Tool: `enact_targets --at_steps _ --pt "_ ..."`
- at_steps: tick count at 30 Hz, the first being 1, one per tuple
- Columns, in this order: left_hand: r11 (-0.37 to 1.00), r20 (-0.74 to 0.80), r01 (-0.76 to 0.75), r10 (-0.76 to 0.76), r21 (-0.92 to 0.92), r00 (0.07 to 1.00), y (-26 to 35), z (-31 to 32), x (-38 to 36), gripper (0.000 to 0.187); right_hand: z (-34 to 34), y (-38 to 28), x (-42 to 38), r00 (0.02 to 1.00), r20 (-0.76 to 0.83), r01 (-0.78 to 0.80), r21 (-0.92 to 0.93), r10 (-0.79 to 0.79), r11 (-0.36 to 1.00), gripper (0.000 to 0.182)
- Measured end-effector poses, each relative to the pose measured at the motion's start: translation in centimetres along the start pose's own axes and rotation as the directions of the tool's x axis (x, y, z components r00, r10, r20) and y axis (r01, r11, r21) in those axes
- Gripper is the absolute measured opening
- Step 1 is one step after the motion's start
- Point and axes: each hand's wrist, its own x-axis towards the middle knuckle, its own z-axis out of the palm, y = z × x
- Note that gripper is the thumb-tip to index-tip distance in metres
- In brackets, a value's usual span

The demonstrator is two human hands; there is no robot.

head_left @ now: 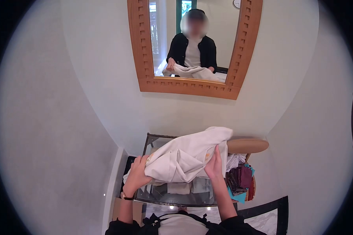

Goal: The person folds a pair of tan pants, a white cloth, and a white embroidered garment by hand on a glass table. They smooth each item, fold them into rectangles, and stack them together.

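White cloth spans both hands above the glass table. Left hand grips its end over the table's left side; right hand grips a fold toward the table's right, cloth extending beyond.

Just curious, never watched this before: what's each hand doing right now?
Left hand: closed on the white cloth.
Right hand: holding the same cloth, fingers partly hidden.

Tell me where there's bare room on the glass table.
A narrow strip of the glass table looks bare between the folded cloths and the near rail. Behind that it's crowded: left hand and right hand hold the white cloth above. The chair is piled with fabrics.
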Motion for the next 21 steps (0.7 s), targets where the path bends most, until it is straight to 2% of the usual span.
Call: enact_targets --at_steps 1,2,5,6,8,9,10,12,16,20,21 --pt "0.997 0.042 0.031 -0.034 0.074 0.999 0.6 -0.4 0.1 0.072 -0.4 -0.3 0.1 1.0 0.023 -0.001 0.057 -0.001 0.998 0.057" --pt "0.987 0.079 0.058 -0.07 0.148 0.994 0.9 -0.6 0.1 0.07 -0.6 -0.7 0.2 1.0 0.009 0.025 0.026 -0.025 0.999 0.056" --pt "0.994 0.192 -0.093 0.079 0.064 0.978 -1.7 -0.2 -0.4 0.077 -1.3 -1.9 0.1 0.996 -0.056 0.062 -0.053 -0.065 0.997 0.053" --pt "0.987 0.219 -0.05 0.084 -0.154 0.972 -2.8 0.1 -0.2 0.072 -1.7 -2.3 0.1 0.994 -0.087 0.053 -0.07 -0.059 0.996 0.052" --pt "0.831 0.266 0.062 0.106 -0.553 0.958 -4.3 0.7 0.3 0.063 -2.6 -2.8 0.0 0.991 -0.117 0.056 -0.098 -0.068 0.994 0.05" --pt "0.853 0.24 0.104 0.026 -0.512 0.971 -4.4 0.8 0.7 0.041 -3.0 -2.9 0.1 0.99 -0.113 0.07 -0.109 -0.082 0.992 0.049" --pt "0.857 0.152 0.083 -0.006 -0.509 0.988 -4.6 1.3 0.9 0.036 -3.0 -3.1 0.1 0.989 -0.109 0.084 -0.12 -0.097 0.989 0.048" --pt "0.867 -0.026 0.046 -0.067 -0.496 0.997 -4.9 2.3 1.1 0.027 -2.9 -3.7 0.0 0.965 -0.173 0.15 -0.257 -0.198 0.955 0.049" --pt "0.841 -0.216 -0.002 -0.137 -0.542 0.967 -5.5 2.3 2.5 0.022 -3.6 -4.7 0.3 0.862 -0.258 0.218 -0.589 -0.437 0.778 0.052" --pt "0.682 -0.084 0.055 -0.168 -0.729 0.982 -4.7 0.3 3.5 0.025 -3.7 -5.4 0.0 0.877 -0.192 0.217 -0.66 -0.441 0.719 0.055" --pt "0.588 -0.017 0.098 -0.188 -0.803 0.982 -4.6 -0.1 3.5 0.03 -3.6 -5.5 -0.1 0.876 -0.189 0.211 -0.678 -0.444 0.705 0.056"
